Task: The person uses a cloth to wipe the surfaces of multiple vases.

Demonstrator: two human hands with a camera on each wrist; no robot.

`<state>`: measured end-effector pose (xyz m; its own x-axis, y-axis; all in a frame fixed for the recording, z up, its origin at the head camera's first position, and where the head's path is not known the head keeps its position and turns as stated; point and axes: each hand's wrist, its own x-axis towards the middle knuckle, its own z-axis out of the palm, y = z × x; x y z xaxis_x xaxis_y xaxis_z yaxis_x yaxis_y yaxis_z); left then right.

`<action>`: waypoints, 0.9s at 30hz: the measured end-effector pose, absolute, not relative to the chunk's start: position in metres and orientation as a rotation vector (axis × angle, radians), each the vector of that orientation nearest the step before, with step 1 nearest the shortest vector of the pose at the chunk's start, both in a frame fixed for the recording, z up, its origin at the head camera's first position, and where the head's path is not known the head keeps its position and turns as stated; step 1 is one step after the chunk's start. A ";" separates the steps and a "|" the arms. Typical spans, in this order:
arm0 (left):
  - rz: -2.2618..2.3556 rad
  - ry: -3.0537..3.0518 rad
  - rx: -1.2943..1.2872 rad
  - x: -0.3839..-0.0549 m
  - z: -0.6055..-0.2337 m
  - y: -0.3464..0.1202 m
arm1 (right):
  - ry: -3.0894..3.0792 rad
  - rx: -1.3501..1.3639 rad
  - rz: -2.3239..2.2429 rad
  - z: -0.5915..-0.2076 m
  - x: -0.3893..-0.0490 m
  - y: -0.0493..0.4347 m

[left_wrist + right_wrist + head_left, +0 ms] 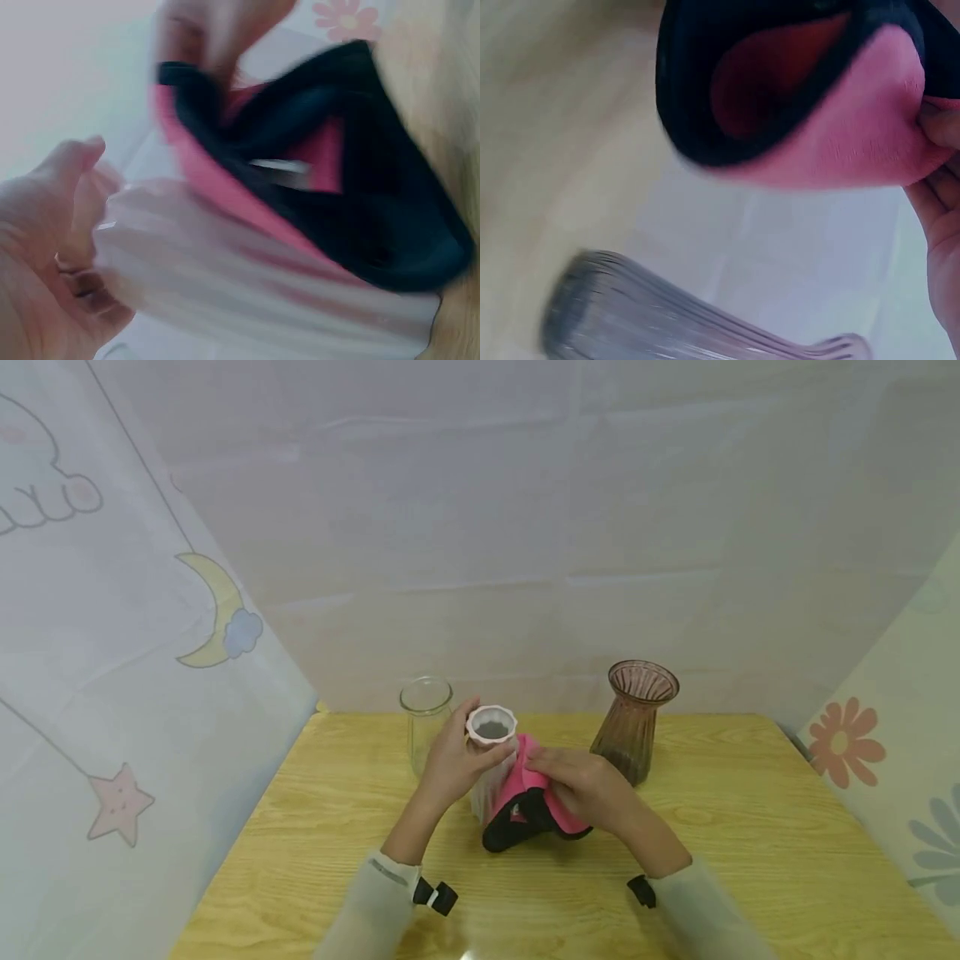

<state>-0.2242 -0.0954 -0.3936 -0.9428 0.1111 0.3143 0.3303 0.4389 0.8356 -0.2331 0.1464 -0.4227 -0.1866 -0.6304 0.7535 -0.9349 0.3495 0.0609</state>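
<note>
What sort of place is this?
Perhaps a little indoor work corner; I can't tell whether it's in a home. Creased, sheet-like walls stand behind and beside a wood-grained table, and one shows a cartoon moon.

The wood-grain table carries a clear vase and a brownish-pink vase.

Pink cloth against white vase

Left hand: we grip, curled
Right hand: we hold a pinch
Arms: both of ours reach forward, angled inward, hands near each other
</note>
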 end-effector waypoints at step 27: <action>-1.471 -2.498 -0.412 -0.234 -0.396 -0.102 | -1.982 1.387 0.621 -0.444 -0.244 0.138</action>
